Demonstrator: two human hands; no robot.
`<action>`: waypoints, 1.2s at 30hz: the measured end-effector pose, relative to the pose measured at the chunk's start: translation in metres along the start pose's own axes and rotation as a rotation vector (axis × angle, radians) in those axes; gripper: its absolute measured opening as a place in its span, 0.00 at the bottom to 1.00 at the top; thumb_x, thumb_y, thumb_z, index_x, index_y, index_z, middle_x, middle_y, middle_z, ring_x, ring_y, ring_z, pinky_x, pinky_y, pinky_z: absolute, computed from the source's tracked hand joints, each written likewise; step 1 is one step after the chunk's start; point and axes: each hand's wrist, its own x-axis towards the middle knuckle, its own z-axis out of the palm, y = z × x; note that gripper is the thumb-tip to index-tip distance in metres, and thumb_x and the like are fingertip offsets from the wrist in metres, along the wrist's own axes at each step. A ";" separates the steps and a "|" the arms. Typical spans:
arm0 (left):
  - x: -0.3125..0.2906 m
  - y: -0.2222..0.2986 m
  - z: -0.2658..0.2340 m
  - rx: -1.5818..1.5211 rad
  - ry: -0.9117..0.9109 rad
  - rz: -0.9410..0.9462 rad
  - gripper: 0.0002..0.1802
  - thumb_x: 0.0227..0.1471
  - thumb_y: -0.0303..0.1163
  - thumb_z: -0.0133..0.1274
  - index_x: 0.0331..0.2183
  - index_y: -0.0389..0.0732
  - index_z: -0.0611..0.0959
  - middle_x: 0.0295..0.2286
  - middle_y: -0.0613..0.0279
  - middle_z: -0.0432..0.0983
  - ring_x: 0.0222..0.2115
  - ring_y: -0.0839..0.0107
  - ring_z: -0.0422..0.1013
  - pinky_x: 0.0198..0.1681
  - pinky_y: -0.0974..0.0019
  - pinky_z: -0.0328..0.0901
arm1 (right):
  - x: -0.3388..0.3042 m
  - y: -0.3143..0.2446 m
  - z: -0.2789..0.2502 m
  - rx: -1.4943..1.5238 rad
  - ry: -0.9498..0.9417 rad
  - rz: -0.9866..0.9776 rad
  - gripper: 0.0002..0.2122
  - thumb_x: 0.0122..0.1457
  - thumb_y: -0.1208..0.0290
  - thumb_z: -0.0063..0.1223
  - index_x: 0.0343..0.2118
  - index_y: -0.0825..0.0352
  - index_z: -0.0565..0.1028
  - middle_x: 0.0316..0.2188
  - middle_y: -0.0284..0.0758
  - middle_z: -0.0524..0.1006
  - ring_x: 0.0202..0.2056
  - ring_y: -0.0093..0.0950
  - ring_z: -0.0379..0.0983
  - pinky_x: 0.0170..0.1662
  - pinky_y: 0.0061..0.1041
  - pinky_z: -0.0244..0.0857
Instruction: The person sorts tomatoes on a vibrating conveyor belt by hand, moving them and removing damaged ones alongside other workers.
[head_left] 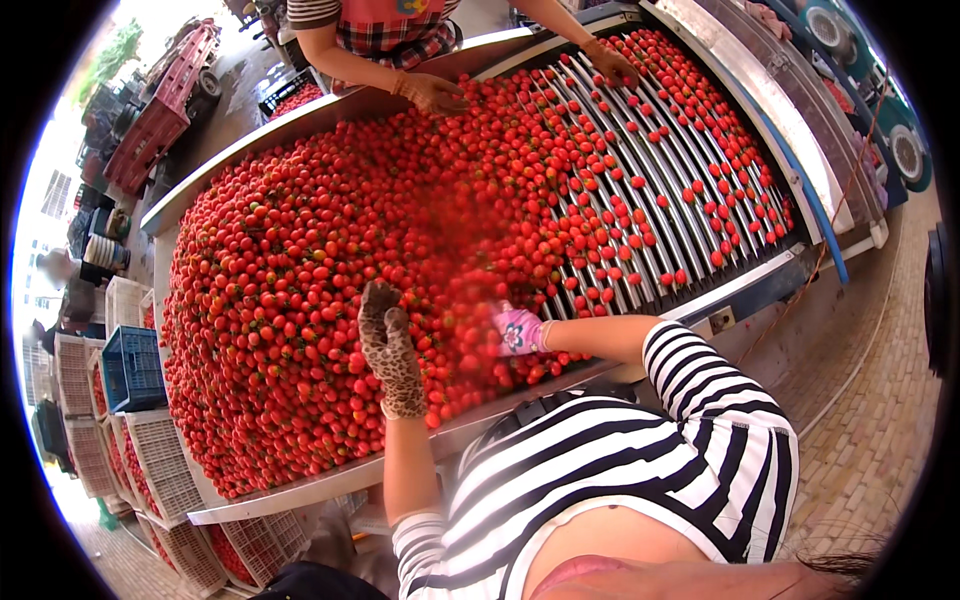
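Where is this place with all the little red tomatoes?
Probably a fruit sorting or packing yard. A huge heap of small red tomatoes fills a metal sorting table with roller bars, gloved hands work in the heap, and plastic crates are stacked beside it.

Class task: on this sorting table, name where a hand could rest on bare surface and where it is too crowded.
Bare room: the metal rim beside the left hand, and gaps between rollers at the sparse far-right end. Crowded: the heaped tomatoes around the right hand.

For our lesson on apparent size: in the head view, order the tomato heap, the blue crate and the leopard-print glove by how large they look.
1. tomato heap
2. blue crate
3. leopard-print glove, on the left hand

The last two look close, and the glove's nearness to the camera makes their order unsure.
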 end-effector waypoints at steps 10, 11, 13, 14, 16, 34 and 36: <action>-0.030 -0.029 -0.047 -0.062 0.147 -0.176 0.22 0.57 0.27 0.44 0.53 0.35 0.67 0.49 0.52 0.68 0.46 0.65 0.68 0.48 0.65 0.66 | -0.051 0.185 -0.107 -0.251 1.177 0.489 0.22 0.51 0.54 0.51 0.45 0.64 0.72 0.48 0.41 0.70 0.51 0.38 0.63 0.54 0.41 0.55; -0.031 -0.031 -0.047 -0.059 0.163 -0.192 0.22 0.57 0.28 0.44 0.53 0.35 0.67 0.48 0.53 0.69 0.45 0.66 0.68 0.47 0.65 0.66 | -0.054 0.217 -0.103 -0.307 1.206 0.621 0.22 0.51 0.53 0.50 0.45 0.64 0.72 0.49 0.40 0.69 0.53 0.38 0.60 0.55 0.43 0.52; -0.031 -0.037 -0.045 -0.020 0.166 -0.213 0.21 0.58 0.28 0.44 0.53 0.34 0.67 0.47 0.53 0.69 0.45 0.66 0.68 0.48 0.64 0.66 | -0.048 0.240 -0.087 -0.433 1.208 0.729 0.24 0.51 0.50 0.49 0.46 0.62 0.71 0.50 0.40 0.68 0.56 0.39 0.56 0.56 0.45 0.48; -0.028 -0.042 -0.040 -0.005 0.147 -0.224 0.21 0.58 0.28 0.44 0.53 0.34 0.67 0.47 0.53 0.69 0.45 0.66 0.68 0.48 0.64 0.66 | -0.052 0.229 -0.075 -0.503 1.190 0.724 0.25 0.50 0.49 0.49 0.48 0.61 0.71 0.51 0.40 0.68 0.57 0.40 0.55 0.56 0.45 0.47; -0.026 -0.039 -0.035 -0.012 0.157 -0.211 0.21 0.57 0.28 0.45 0.53 0.34 0.67 0.46 0.54 0.70 0.45 0.67 0.68 0.49 0.64 0.65 | -0.025 0.191 -0.064 -0.244 1.084 0.555 0.30 0.48 0.47 0.50 0.53 0.57 0.68 0.47 0.40 0.70 0.55 0.40 0.56 0.54 0.42 0.49; -0.015 -0.046 0.004 -0.075 0.023 -0.269 0.20 0.57 0.33 0.46 0.50 0.35 0.71 0.42 0.56 0.74 0.40 0.67 0.72 0.44 0.64 0.68 | 0.059 0.152 -0.112 -0.147 0.796 0.524 0.11 0.56 0.66 0.47 0.41 0.61 0.73 0.40 0.40 0.74 0.42 0.40 0.73 0.46 0.35 0.68; -0.016 -0.053 0.020 -0.127 0.000 -0.328 0.20 0.57 0.33 0.47 0.49 0.35 0.71 0.38 0.57 0.75 0.37 0.67 0.73 0.40 0.65 0.70 | 0.055 0.151 -0.107 -0.094 0.767 0.521 0.11 0.55 0.65 0.48 0.39 0.62 0.73 0.39 0.41 0.74 0.42 0.40 0.73 0.44 0.35 0.68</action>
